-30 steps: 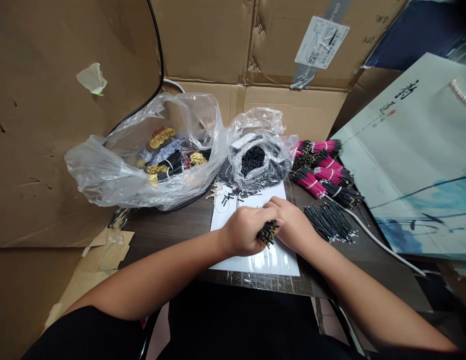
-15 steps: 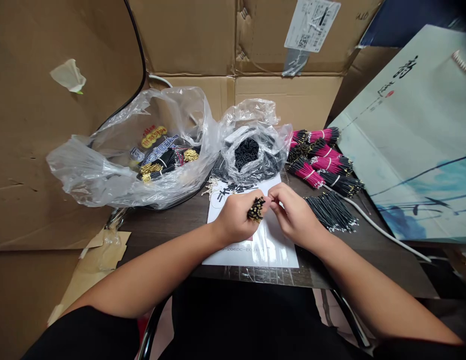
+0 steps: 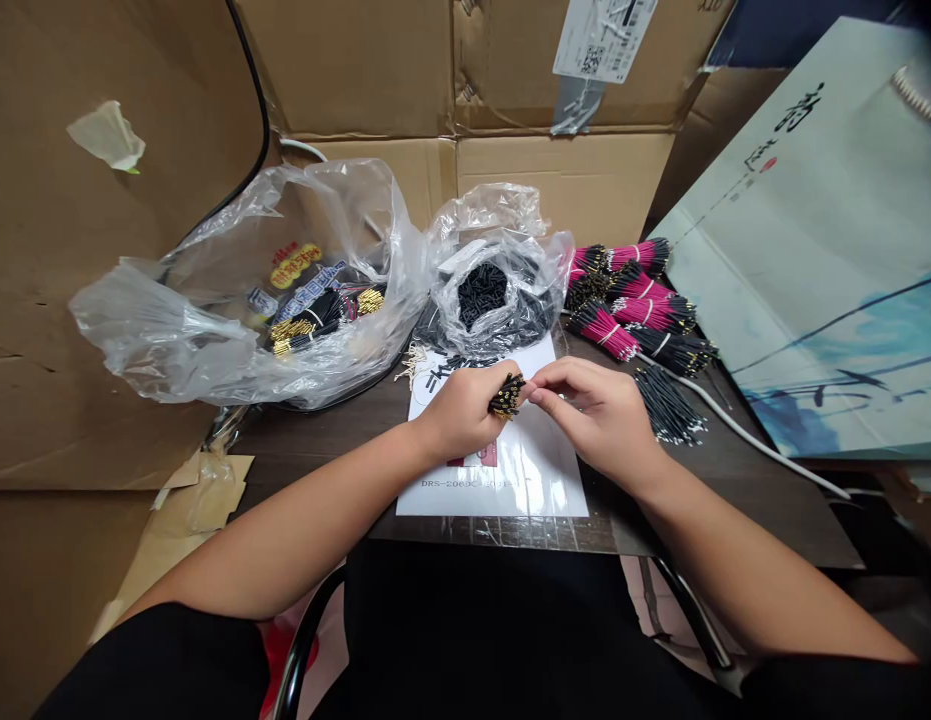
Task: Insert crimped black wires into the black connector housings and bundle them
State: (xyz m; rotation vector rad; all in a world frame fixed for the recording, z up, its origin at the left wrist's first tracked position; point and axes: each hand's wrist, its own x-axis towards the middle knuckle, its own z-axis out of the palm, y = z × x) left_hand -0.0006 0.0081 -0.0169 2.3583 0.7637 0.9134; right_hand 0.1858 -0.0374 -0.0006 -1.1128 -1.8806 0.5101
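My left hand (image 3: pixel 461 408) is closed around a bunch of black wires (image 3: pixel 506 398) whose gold-coloured ends point toward me. Its thumb and forefinger meet the fingertips of my right hand (image 3: pixel 607 415). My right thumb and forefinger are pinched there, and anything between them is too small to make out. Beneath both hands lies a white printed sheet (image 3: pixel 555 485). Short black tube pieces (image 3: pixel 472 372) are scattered at its far end. Behind them stands a clear plastic bag (image 3: pixel 544 255) full of small black tubes (image 3: pixel 482 297).
At left a large plastic bag (image 3: pixel 142 320) holds gold-tipped wire bundles (image 3: pixel 307 325). Tied pink and black wire bundles (image 3: pixel 645 300) and loose black wires (image 3: pixel 669 405) lie at right, beside a white cable (image 3: pixel 735 430). Cardboard (image 3: pixel 345 70) and a paper bag (image 3: pixel 810 250) border the table.
My right hand has turned and its fingers have straightened somewhat, staying at the left fingertips. The left hand keeps its hold on the wires. The whole view has shifted slightly.
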